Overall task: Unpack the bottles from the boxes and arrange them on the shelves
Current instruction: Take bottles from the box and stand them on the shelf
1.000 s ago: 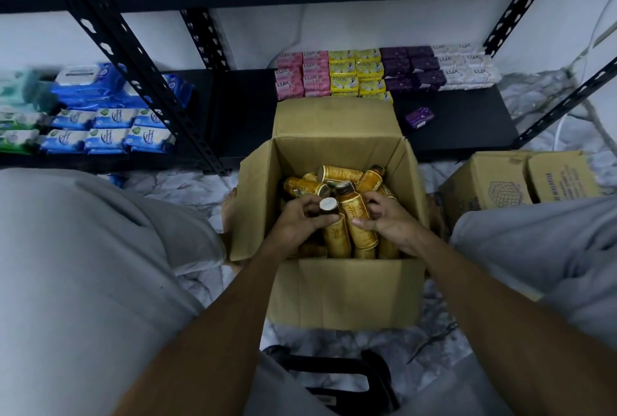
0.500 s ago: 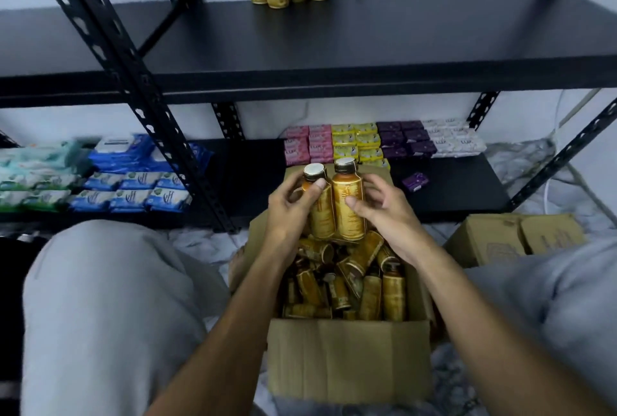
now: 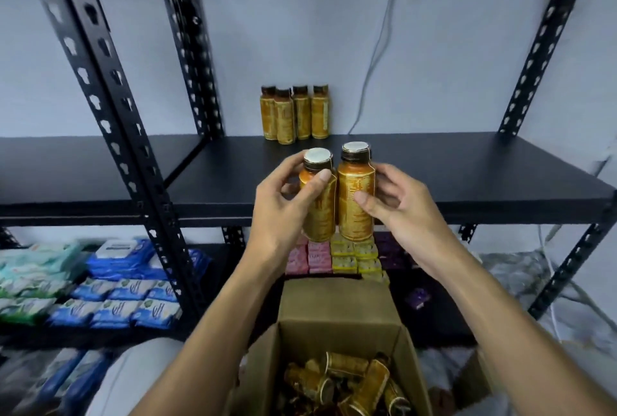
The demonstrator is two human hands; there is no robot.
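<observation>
I hold two gold-labelled bottles upright, side by side, in front of the edge of the black middle shelf [image 3: 467, 178]. My left hand [image 3: 280, 212] grips the left bottle [image 3: 320, 215], thumb across its shoulder. My right hand [image 3: 397, 205] grips the right bottle [image 3: 355, 198]. Both have dark caps with white tops. Several matching bottles [image 3: 295, 113] stand in a row at the back of that shelf. Below my arms the open cardboard box [image 3: 337, 305] holds several more bottles [image 3: 350, 382] lying loose.
Black slotted uprights [image 3: 110, 108] frame the shelving, with a cable on the wall behind. The lower shelf carries blue and green wipe packs [image 3: 113, 292] at left and pink, yellow and purple soap boxes [image 3: 334, 257] behind the box. My grey-clad knee [image 3: 133, 379] is at lower left.
Both hands lifted the two bottles out of the box and up to the level of the middle shelf. My view tilted upward, so the shelved row of bottles now shows in full.
</observation>
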